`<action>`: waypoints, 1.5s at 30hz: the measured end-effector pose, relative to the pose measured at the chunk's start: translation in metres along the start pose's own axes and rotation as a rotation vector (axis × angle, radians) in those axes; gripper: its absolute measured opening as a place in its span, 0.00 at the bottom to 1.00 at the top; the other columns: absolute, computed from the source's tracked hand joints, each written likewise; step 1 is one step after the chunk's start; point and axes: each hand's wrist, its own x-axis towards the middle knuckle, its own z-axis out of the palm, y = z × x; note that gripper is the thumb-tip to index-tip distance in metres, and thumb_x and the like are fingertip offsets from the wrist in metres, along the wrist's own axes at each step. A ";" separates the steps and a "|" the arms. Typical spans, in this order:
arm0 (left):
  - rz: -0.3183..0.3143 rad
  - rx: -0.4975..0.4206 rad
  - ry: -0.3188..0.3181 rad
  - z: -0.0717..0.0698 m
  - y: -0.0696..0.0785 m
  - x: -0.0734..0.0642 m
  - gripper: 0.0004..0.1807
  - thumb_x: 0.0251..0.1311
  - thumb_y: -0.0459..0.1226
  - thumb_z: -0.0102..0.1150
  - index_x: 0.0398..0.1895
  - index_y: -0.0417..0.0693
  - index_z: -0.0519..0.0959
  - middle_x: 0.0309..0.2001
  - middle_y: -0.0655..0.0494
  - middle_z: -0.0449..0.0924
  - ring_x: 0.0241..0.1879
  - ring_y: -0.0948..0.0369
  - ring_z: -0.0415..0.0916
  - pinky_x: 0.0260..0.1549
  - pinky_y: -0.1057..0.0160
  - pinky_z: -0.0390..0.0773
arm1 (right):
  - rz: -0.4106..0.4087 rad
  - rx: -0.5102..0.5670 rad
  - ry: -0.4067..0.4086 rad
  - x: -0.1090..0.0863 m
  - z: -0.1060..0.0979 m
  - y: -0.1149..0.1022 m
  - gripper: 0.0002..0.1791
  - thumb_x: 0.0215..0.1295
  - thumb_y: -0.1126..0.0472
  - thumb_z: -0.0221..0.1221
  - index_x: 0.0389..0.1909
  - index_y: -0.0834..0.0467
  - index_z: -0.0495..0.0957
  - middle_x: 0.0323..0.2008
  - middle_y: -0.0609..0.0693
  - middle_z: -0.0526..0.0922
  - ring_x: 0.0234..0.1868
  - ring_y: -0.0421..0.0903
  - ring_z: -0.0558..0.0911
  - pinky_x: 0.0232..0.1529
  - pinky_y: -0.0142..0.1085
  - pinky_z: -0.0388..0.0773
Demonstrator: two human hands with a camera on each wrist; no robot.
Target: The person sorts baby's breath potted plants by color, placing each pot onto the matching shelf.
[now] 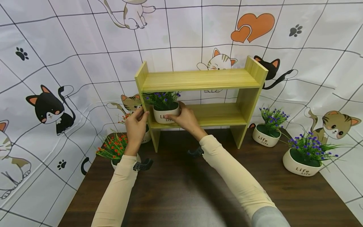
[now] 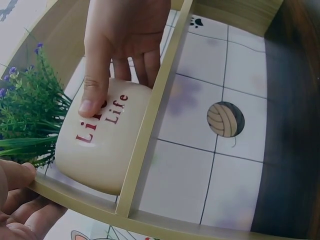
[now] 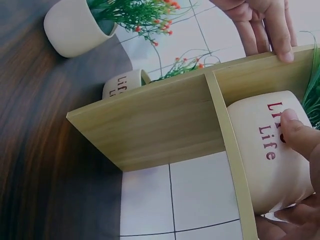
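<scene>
Between right fingers (image 3: pixel 300 134), white "Life Life" pot (image 3: pixel 264 172)

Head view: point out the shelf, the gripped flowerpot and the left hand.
Shelf (image 1: pixel 198 79): head view, top board.
Flowerpot (image 1: pixel 165 112): head view, white front wall.
Left hand (image 1: pixel 135 128): head view, back of the hand.

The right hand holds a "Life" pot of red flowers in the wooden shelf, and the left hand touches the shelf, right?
Not quite: the flowers are purple, as the head view shows. The right hand does hold that "Life" pot in the wooden shelf, and the left hand touches the shelf.
</scene>
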 end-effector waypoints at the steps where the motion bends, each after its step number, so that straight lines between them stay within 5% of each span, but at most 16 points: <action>1: -0.001 0.003 0.000 0.000 0.000 0.000 0.19 0.74 0.33 0.65 0.65 0.36 0.83 0.57 0.36 0.87 0.54 0.44 0.89 0.48 0.74 0.84 | -0.005 0.000 0.003 0.000 0.000 0.001 0.61 0.63 0.36 0.73 0.85 0.63 0.54 0.69 0.64 0.80 0.64 0.60 0.85 0.63 0.53 0.83; 8: -0.009 0.013 -0.002 0.000 0.001 0.000 0.19 0.74 0.35 0.66 0.64 0.36 0.83 0.57 0.37 0.87 0.53 0.45 0.90 0.46 0.75 0.85 | -0.004 0.109 0.056 -0.009 -0.005 0.006 0.59 0.71 0.36 0.66 0.85 0.65 0.48 0.64 0.67 0.83 0.62 0.62 0.85 0.65 0.55 0.82; 11: -0.010 0.020 -0.002 0.000 0.000 -0.001 0.20 0.74 0.35 0.66 0.64 0.36 0.83 0.57 0.36 0.87 0.53 0.45 0.90 0.47 0.69 0.86 | -0.013 0.148 0.172 -0.015 -0.012 0.010 0.45 0.77 0.40 0.62 0.81 0.64 0.60 0.61 0.63 0.87 0.63 0.59 0.87 0.65 0.53 0.82; 14: -0.012 0.024 -0.004 0.000 0.001 -0.001 0.20 0.74 0.35 0.66 0.64 0.36 0.83 0.57 0.36 0.87 0.53 0.45 0.90 0.48 0.67 0.87 | -0.037 0.145 0.298 -0.021 -0.022 0.014 0.27 0.78 0.51 0.62 0.70 0.62 0.75 0.46 0.59 0.93 0.46 0.55 0.92 0.52 0.50 0.87; 19: -0.022 0.012 -0.013 0.000 0.002 -0.002 0.20 0.75 0.35 0.65 0.65 0.36 0.82 0.57 0.36 0.87 0.54 0.45 0.89 0.46 0.76 0.84 | -0.083 0.096 0.387 -0.038 -0.049 0.029 0.09 0.75 0.61 0.64 0.47 0.63 0.87 0.34 0.58 0.91 0.31 0.55 0.87 0.35 0.42 0.81; 25: -0.013 -0.004 -0.010 0.000 0.001 -0.001 0.20 0.75 0.35 0.65 0.65 0.35 0.82 0.57 0.35 0.87 0.54 0.44 0.89 0.41 0.86 0.77 | -0.073 0.087 0.390 -0.068 -0.088 0.056 0.09 0.76 0.60 0.64 0.43 0.63 0.87 0.34 0.60 0.89 0.28 0.54 0.87 0.27 0.31 0.79; 32: -0.004 0.009 -0.013 0.000 0.000 -0.001 0.20 0.75 0.35 0.65 0.65 0.36 0.83 0.57 0.36 0.87 0.54 0.45 0.89 0.47 0.74 0.85 | -0.034 0.083 0.416 -0.112 -0.138 0.087 0.11 0.76 0.59 0.65 0.43 0.65 0.87 0.34 0.66 0.89 0.21 0.28 0.81 0.22 0.24 0.80; 37: -0.012 0.004 -0.008 -0.001 0.002 -0.002 0.20 0.75 0.35 0.65 0.65 0.35 0.82 0.57 0.35 0.87 0.53 0.44 0.89 0.42 0.83 0.80 | -0.013 0.020 0.471 -0.143 -0.170 0.103 0.12 0.76 0.59 0.65 0.42 0.66 0.87 0.33 0.67 0.89 0.19 0.25 0.80 0.20 0.23 0.79; 41: -0.014 0.002 -0.005 0.000 0.003 -0.003 0.20 0.75 0.35 0.65 0.65 0.35 0.82 0.57 0.35 0.87 0.53 0.43 0.89 0.40 0.88 0.75 | 0.025 -0.061 0.492 -0.168 -0.193 0.115 0.12 0.76 0.58 0.64 0.43 0.65 0.87 0.30 0.59 0.91 0.19 0.25 0.81 0.20 0.23 0.78; 45: -0.004 0.004 -0.004 0.001 0.003 -0.003 0.20 0.75 0.34 0.65 0.65 0.35 0.83 0.57 0.35 0.87 0.53 0.43 0.89 0.40 0.88 0.75 | 0.051 -0.121 0.504 -0.193 -0.212 0.126 0.13 0.77 0.57 0.63 0.43 0.64 0.87 0.24 0.36 0.86 0.19 0.25 0.80 0.20 0.24 0.77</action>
